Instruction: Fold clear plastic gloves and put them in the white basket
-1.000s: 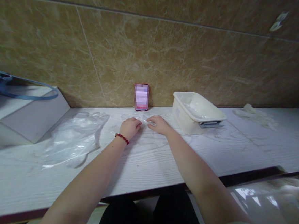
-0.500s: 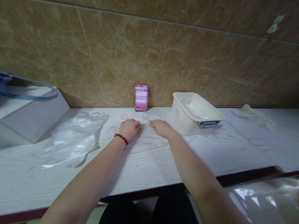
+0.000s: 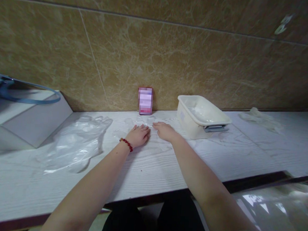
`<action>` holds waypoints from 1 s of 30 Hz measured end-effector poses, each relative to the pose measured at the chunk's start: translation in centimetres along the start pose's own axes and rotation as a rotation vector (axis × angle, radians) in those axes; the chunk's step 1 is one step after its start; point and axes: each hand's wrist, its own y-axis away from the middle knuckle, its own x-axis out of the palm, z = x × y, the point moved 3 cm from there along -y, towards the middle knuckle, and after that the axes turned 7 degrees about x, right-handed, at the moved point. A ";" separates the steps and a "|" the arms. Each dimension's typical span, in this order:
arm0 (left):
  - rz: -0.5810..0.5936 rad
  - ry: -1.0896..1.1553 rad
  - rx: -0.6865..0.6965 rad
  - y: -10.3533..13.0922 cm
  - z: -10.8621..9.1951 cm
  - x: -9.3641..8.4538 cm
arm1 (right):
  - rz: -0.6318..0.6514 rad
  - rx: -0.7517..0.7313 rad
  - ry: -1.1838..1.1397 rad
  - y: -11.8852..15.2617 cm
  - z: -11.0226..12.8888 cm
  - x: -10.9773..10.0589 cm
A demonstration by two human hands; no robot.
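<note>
A thin clear plastic glove (image 3: 142, 120) lies flat on the white wood-grain counter, below the propped-up phone. My left hand (image 3: 139, 135), with a red bead bracelet at the wrist, rests palm down over it with the fingers stretched out. Just to its right, my right hand (image 3: 165, 131) lies low with its fingertips pointing left and touching the glove's edge. I see nothing gripped in either hand. Both hands cover part of the glove, and its outline is faint against the counter. A stack of clear plastic gloves (image 3: 79, 142) spreads to the left of my left forearm.
The phone (image 3: 145, 101) leans against the brown tiled wall. A cream plastic bin (image 3: 192, 122) with a grey handle stands right of my right hand. Beyond it lies a crumpled pale glove (image 3: 260, 119). At left is a white box (image 3: 37, 121) with a blue strap (image 3: 28, 100) on top.
My left hand has shifted slightly right, and its fingers have gone from curled to spread flat. My right hand has barely moved.
</note>
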 end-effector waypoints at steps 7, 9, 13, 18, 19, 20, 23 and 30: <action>0.000 0.010 -0.032 0.0 0.4 0.2 | 0.121 0.097 0.051 -0.1 -0.8 0.5; 0.005 0.011 -0.039 0.1 0.7 0.2 | 0.147 0.123 0.051 0.1 -0.8 0.2; -0.053 0.054 -0.122 1.3 3.0 -0.9 | 0.212 0.153 0.037 0.5 -0.6 -0.1; -0.208 -0.012 -0.609 5.3 9.0 -3.7 | 0.259 0.161 0.056 0.8 -0.3 -0.2; -0.169 -0.014 -0.664 6.0 9.8 -3.8 | 0.266 0.163 0.063 0.8 -0.3 -0.1; -0.123 -0.007 -0.696 6.5 10.4 -3.8 | 0.267 0.167 0.066 0.9 -0.4 -0.1; -0.025 0.030 -0.701 7.1 11.3 -3.4 | 0.219 0.178 0.058 0.9 -0.5 -0.2; 0.020 0.090 -0.730 6.7 10.9 -2.4 | -0.030 0.048 -0.040 0.6 0.3 -1.2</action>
